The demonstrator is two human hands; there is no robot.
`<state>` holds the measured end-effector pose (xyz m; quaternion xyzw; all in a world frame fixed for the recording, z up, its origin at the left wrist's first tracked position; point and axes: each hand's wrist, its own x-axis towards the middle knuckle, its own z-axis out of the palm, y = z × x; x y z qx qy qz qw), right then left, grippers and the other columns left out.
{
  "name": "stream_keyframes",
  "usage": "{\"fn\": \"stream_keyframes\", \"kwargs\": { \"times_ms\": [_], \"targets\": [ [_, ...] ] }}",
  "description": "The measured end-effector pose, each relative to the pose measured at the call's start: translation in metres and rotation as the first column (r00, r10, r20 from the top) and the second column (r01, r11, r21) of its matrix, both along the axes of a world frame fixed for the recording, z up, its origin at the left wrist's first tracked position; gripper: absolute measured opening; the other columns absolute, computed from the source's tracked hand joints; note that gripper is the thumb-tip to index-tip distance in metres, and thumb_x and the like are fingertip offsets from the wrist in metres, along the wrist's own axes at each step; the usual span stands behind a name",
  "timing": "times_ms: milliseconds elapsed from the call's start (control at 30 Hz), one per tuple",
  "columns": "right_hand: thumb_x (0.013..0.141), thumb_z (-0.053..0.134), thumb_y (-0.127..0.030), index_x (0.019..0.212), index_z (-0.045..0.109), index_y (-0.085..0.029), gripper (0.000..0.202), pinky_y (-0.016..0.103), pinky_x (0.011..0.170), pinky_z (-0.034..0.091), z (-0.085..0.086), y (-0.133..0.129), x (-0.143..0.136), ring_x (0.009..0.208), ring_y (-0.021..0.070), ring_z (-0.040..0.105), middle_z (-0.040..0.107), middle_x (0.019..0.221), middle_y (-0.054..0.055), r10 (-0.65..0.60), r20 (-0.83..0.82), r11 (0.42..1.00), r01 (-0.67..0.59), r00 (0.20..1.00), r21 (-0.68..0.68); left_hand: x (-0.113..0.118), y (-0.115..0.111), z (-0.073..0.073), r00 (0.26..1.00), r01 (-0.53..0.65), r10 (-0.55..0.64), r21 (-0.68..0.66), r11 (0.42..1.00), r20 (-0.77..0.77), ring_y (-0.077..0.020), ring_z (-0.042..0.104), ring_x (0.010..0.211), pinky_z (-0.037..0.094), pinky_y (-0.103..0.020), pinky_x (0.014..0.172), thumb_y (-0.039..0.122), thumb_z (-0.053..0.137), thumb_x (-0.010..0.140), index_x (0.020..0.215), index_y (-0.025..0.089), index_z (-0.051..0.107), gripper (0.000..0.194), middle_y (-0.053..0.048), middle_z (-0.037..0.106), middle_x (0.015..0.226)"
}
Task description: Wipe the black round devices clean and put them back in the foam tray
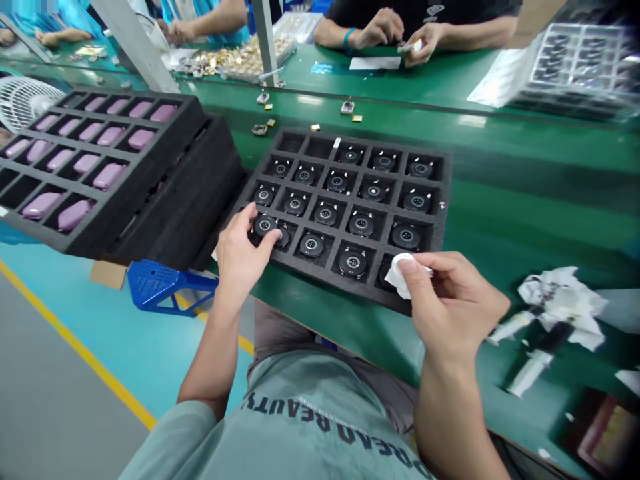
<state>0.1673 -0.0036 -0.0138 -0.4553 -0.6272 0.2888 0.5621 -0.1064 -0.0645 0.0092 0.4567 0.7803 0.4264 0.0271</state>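
Observation:
A black foam tray point(327, 262) lies on the green table, with round black watch bodies point(353, 262) in most of its square pockets. At the tray's near left corner, my left hand point(244, 250) pinches a watch body point(265, 225) between thumb and fingers. Partly behind that one, another watch body point(283, 235) shows in its pocket. My right hand point(453, 300) grips a crumpled white tissue point(401, 275) over the near right corner pocket. The tissue and fingers hide most of what lies in that pocket. Two pockets in the far left corner hold no watch body.
Stacked foam trays point(185, 193) with pink cases stand at left, by a white fan point(25, 100). Syringes point(533, 370) and crumpled paper point(565, 300) lie at right. Small parts point(347, 107) sit beyond the tray. A co-worker's hands point(383, 30) work opposite. A blue stool point(157, 287) stands below.

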Motion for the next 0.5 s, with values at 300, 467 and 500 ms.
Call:
{"fn": "stream_keyframes", "kwargs": {
  "times_ms": [300, 467, 500],
  "targets": [
    [0.084, 0.084, -0.031, 0.08, 0.078, -0.027, 0.008, 0.04, 0.054, 0.043, -0.003, -0.003, 0.0, 0.062, 0.0204, 0.062, 0.071, 0.075, 0.006, -0.017, -0.019, 1.0, 0.017, 1.0, -0.005, -0.011, -0.005, -0.004, 0.983, -0.048, 0.059, 0.067, 0.997, -0.173, -0.0319, 0.072, 0.114, 0.041, -0.049, 0.116, 0.032, 0.074, 0.089, 0.133, 0.026, 0.072, 0.045, -0.007, 0.08, 0.116],
    [0.082, 0.084, -0.027, 0.079, 0.079, -0.026, 0.007, 0.037, 0.055, 0.043, -0.005, -0.002, -0.002, 0.062, 0.0193, 0.063, 0.071, 0.073, 0.004, -0.047, 0.025, 0.999, 0.047, 0.999, 0.001, -0.021, -0.01, 0.0, 0.968, -0.087, 0.083, -0.006, 0.996, -0.236, -0.0314, 0.071, 0.114, 0.045, -0.046, 0.107, 0.04, 0.052, 0.104, 0.136, 0.02, 0.07, 0.042, -0.011, 0.08, 0.119],
    [0.083, 0.084, -0.027, 0.079, 0.079, -0.026, 0.007, 0.037, 0.055, 0.043, -0.005, -0.002, -0.002, 0.062, 0.0192, 0.063, 0.071, 0.073, 0.003, -0.053, 0.042, 0.999, 0.053, 0.998, -0.001, -0.021, -0.011, 0.001, 0.967, -0.086, 0.075, -0.036, 0.996, -0.245, -0.0316, 0.072, 0.113, 0.045, -0.046, 0.106, 0.044, 0.052, 0.104, 0.137, 0.019, 0.068, 0.045, -0.011, 0.08, 0.119]
  ]
}}
